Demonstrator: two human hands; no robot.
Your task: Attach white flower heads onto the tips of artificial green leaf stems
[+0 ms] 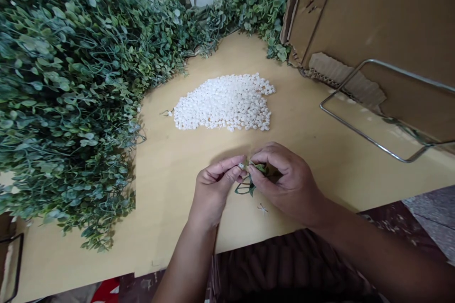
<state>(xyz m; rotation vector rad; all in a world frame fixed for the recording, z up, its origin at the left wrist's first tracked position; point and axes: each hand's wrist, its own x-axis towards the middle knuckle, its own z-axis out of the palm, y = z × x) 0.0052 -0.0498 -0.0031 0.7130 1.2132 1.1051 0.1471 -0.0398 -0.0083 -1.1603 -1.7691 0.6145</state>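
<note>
My left hand [215,188] is closed in a pinch on a small whitish piece [241,165]; its exact kind is too small to make out. Fingertip to fingertip with it, my right hand [291,184] grips a green artificial leaf sprig [262,168], whose thin stems and leaves hang down between the hands. Part of the sprig is hidden behind the right fingers. Just below the hands lies a tiny white star-shaped piece [262,209] on the tan board [170,189]. Beyond them a heap of small white bead-like pieces [223,103] is spread out.
Dense artificial greenery [78,80] is piled along the left and back. At the right stands a cardboard box [384,23], with a bent metal wire frame [362,135] in front of it. One loose stem [164,113] lies left of the white heap.
</note>
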